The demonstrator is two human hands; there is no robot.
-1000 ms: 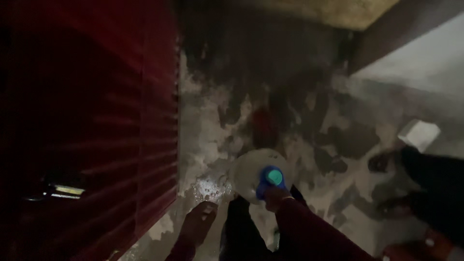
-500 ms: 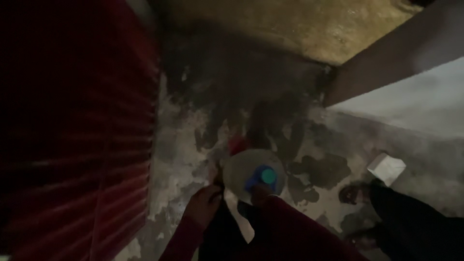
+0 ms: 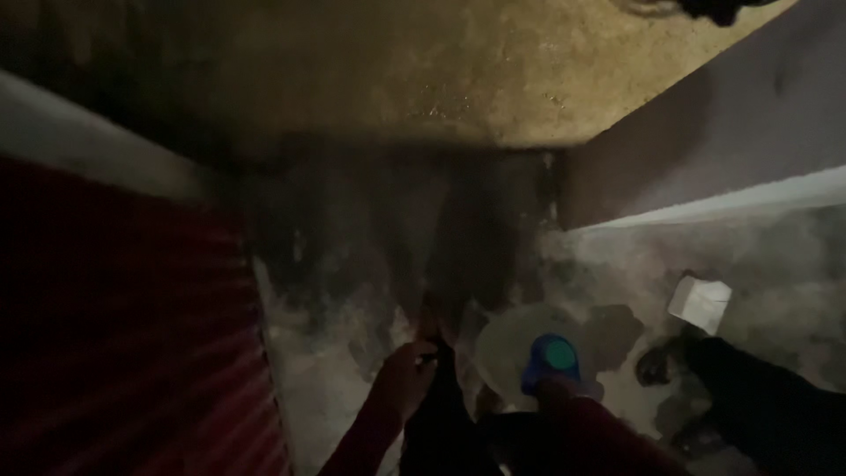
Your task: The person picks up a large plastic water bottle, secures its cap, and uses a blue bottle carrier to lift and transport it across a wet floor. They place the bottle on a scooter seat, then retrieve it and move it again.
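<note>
Head view: bottle [image 3: 551,357] above right fingers [image 3: 564,388].

Light: dim, with one yellowish patch lit at the top.
Floor [image 3: 335,370]: rough concrete, mottled with dark stains and pale worn patches.
Left: a red ribbed shutter [image 3: 123,353] is seen beside the floor.
Right: a pale wall [image 3: 705,132] is met by a light ledge [image 3: 749,198].

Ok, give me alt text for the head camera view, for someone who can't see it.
Dim view down at a stained concrete floor: the right hand holds a pale round container with a blue-green cap, the left hand beside it, a red shutter at left.
</note>
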